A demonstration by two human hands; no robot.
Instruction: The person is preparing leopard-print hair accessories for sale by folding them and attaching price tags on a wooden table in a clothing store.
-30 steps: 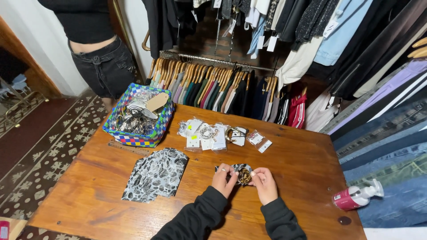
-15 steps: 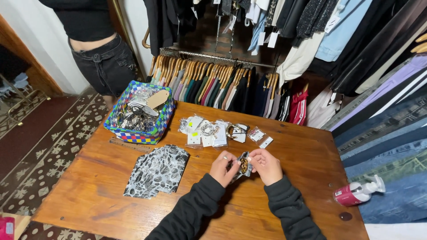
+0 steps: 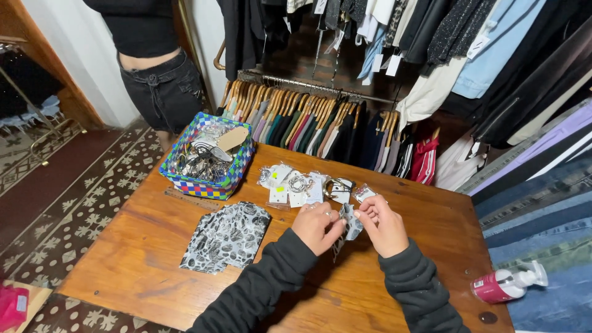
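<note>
both hands (image 3: 351,225) on small packet (image 3: 351,223)

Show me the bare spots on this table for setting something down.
Bare wood lies along the table's near-left edge below the patterned pouches, and at right between the right hand and spray bottle. It is crowded from basket to packets.

A: Small patterned packet (image 3: 351,223) between the fingertips of the left hand (image 3: 316,227) and right hand (image 3: 383,226): contents too small to tell; its lower part is hidden behind the left fingers.

B: Carded items (image 3: 296,185) just beyond the fingers?

A: Glossy, overlapping; kind not resolvable. The heap in the woven basket (image 3: 237,172), far left of the fingers, is a metallic tangle.

B: Edges?

A: Person standing (image 3: 154,68) cut off at the top edge. Pink spray bottle (image 3: 507,283), right of the fingers, partly over the table edge.
</note>
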